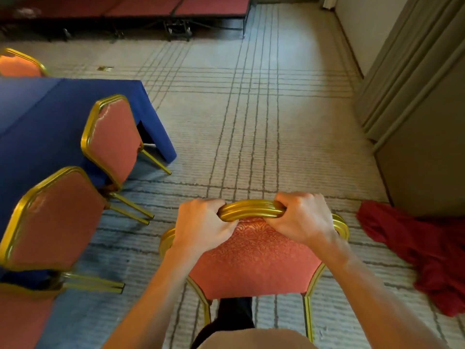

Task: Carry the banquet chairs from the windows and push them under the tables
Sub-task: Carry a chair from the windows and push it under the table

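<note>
Closest to the person, the left hand point(201, 224) and the right hand point(302, 217) grip the gold top rail point(251, 210) of a banquet chair point(254, 258). The fingers of each hand are pressed together and curled over the rail. The chair has a red patterned back, and I cannot tell if its legs touch the carpet point(251, 122). It is to the right of the table point(37, 117), apart from it. Along the table's right edge a nearer chair point(50, 222) and a second chair point(113, 139) are pushed against the blue tablecloth. A red cloth point(427, 255) lies on the carpet at the right, near the wall point(427, 147). A third chair point(17, 66) stands at the table's far edge. Farthest away are low platforms point(201, 6) with red tops.
</note>
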Tool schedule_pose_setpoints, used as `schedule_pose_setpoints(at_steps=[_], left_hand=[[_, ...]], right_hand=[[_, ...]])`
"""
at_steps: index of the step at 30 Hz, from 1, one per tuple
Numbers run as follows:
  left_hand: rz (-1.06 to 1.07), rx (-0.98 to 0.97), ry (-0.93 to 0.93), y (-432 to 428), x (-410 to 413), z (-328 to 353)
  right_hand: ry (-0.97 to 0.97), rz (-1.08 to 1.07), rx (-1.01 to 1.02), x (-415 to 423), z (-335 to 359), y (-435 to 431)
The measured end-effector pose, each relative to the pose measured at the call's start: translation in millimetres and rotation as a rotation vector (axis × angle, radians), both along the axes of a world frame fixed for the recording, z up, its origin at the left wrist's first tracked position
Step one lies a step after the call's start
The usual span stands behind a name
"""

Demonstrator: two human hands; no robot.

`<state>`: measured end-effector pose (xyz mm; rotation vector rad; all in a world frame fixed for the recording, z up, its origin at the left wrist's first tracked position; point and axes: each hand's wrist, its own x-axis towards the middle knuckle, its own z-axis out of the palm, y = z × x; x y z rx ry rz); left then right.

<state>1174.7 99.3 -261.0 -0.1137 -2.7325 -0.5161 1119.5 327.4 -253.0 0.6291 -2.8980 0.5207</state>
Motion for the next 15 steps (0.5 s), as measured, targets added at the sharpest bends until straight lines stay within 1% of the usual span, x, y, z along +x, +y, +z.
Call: schedule_pose_setpoints(at_steps=[2,4,6,8,13,15], left_hand=[[-0.005,0.039,-0.026,-23,-58,-18],[-0.015,0.011,-0.012,-31,-90,-19],[-0.027,0.028,-0.045,-51,-141,-19],[-0.032,0.032,-0.061,-71,-194,-12],[-0.038,0.012,-0.028,-101,-298,9],[-0.046,-0.007,-0.018,-113,-343,11]], right_hand=[[-0.007,0.011,-0.002,-63,-15,-21],[0.022,0.020,-0.023,-92,-14,-28],[0.001,-0.003,0.002,-139,-13,-48],[-0.033,-0.020,0.017,-189,-2,-68],[0.028,-0.028,0.011,-288,16,-98],[-0.005,-0.036,0.015,-332,16,-107]])
